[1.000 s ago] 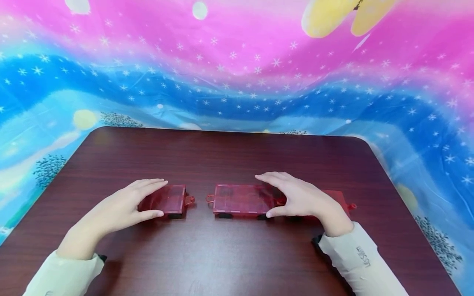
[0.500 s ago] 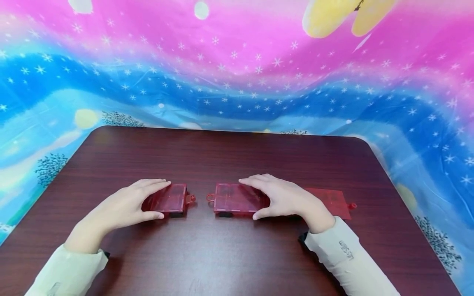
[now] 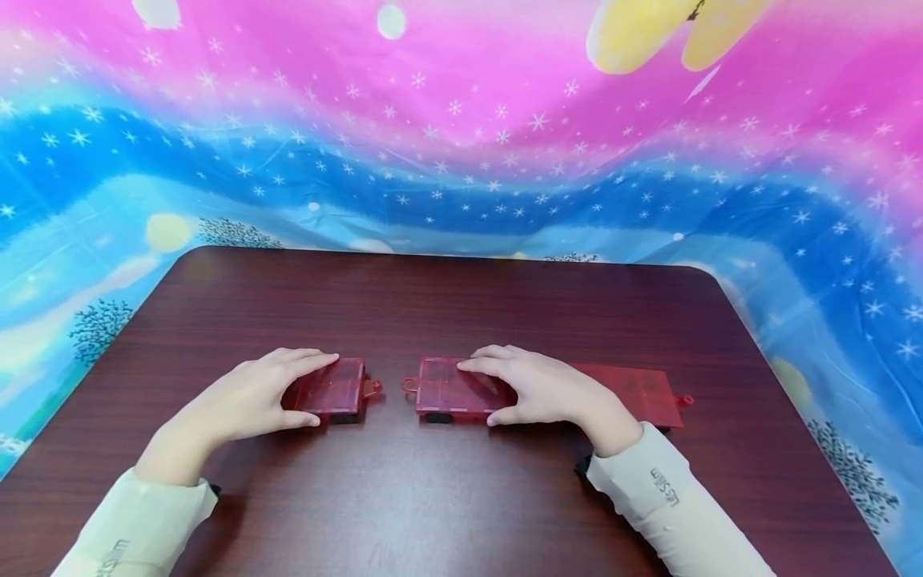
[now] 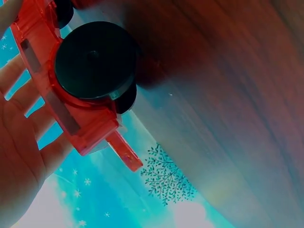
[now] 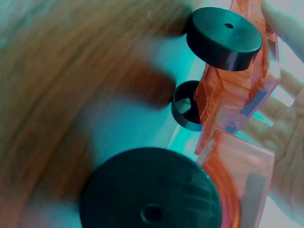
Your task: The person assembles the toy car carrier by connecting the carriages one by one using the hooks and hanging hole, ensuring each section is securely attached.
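Three flat, see-through red toy car bases with black wheels stand in a row. My left hand [image 3: 252, 401] grips the left car base [image 3: 333, 386], thumb on its near side and fingers over its far side. In the left wrist view, its wheel [image 4: 95, 61] and a protruding tab [image 4: 124, 151] show. The middle car base [image 3: 450, 385] is held the same way by my right hand [image 3: 551, 389]. Its loop [image 3: 409, 385] faces the left base's hook [image 3: 372, 389], a short gap apart. Behind my right hand lies the right car base [image 3: 645, 393]; the joint between them is hidden.
The cars stand on a dark brown wooden table [image 3: 433, 312] with rounded far corners. A pink and blue cloth [image 3: 461, 160] with a snowflake print hangs behind and beside the table. Another hook [image 3: 685, 401] sticks out at the row's right end.
My right hand has slid left along the middle car base, showing more of the right one. My left hand has shifted slightly right on its base. The cars themselves have barely moved.
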Demonstrator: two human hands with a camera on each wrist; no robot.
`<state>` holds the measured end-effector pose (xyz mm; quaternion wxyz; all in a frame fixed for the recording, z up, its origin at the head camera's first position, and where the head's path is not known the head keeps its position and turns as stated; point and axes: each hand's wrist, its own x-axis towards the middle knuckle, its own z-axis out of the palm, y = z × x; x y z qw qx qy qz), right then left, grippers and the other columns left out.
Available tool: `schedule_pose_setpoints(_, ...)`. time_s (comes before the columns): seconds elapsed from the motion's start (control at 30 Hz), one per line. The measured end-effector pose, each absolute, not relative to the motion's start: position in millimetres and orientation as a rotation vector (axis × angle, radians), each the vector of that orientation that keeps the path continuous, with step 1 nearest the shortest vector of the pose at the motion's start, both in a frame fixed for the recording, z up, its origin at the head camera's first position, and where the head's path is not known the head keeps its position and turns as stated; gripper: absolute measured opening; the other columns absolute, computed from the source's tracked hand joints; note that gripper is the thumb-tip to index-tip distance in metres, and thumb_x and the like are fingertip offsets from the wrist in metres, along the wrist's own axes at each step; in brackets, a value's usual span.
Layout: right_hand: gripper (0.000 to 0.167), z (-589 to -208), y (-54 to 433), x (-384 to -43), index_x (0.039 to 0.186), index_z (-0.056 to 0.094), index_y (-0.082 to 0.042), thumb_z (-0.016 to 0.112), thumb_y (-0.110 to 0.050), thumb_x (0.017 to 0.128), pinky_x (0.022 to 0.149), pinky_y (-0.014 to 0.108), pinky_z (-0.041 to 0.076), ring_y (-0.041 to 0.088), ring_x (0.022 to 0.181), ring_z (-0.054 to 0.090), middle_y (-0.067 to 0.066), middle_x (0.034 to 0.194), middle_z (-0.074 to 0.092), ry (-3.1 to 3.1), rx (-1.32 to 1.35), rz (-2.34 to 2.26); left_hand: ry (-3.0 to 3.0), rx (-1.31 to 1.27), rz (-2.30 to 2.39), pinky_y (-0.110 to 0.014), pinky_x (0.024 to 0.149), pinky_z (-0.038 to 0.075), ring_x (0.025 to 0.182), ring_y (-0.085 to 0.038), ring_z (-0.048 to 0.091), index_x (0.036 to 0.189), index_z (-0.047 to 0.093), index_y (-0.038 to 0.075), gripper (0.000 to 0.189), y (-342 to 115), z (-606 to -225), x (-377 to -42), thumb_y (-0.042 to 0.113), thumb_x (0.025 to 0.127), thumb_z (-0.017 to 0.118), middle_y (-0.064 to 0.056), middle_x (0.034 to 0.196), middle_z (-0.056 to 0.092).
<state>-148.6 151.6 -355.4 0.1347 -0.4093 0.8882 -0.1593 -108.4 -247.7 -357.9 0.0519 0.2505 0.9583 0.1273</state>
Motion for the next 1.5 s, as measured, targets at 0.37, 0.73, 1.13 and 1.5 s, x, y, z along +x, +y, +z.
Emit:
schedule_pose_setpoints(0.37,0.069,-353,150,-146,0.149,0.053,-0.021,0.082,-0.029,0.087,0.107,0.047,0.046,0.027,0.136,0.046,0.007,0.15,0.048,2.57,-1.169,-0.445,2.902,0.77,0.343,-0.06,0.093,0.052,0.123,-0.042,0.056,0.146,0.057,0.012,0.081,-245,-356,-109,0.041,0.077,0.088,-0.02,0.139,0.058)
schedule_pose_setpoints(0.73,0.069,-352,154,-145,0.149,0.053,-0.021,0.081,-0.03,0.088,0.108,0.048,0.045,0.027,0.138,0.045,0.007,0.151,0.047,2.567,-1.163,-0.48,2.912,0.796,0.331,-0.057,0.09,0.054,0.121,-0.039,0.057,0.145,0.058,0.012,0.08,-241,-351,-110,0.041,0.077,0.089,-0.018,0.138,0.059)
schedule_pose_setpoints(1.13,0.069,-353,157,-145,0.15,0.052,-0.021,0.081,-0.029,0.088,0.109,0.05,0.044,0.029,0.141,0.042,0.008,0.153,0.045,2.566,-1.133,-0.518,2.889,0.802,0.33,-0.057,0.091,0.054,0.122,-0.038,0.057,0.145,0.058,0.012,0.08,-232,-345,-112,0.042,0.077,0.088,-0.018,0.139,0.059)
schedule_pose_setpoints(1.5,0.069,-354,158,-146,0.15,0.052,-0.021,0.081,-0.03,0.088,0.109,0.049,0.044,0.028,0.14,0.043,0.008,0.152,0.046,2.565,-1.14,-0.528,2.855,0.8,0.32,-0.057,0.093,0.053,0.123,-0.039,0.056,0.146,0.058,0.011,0.079,-225,-344,-117,0.04,0.078,0.088,-0.018,0.14,0.058)
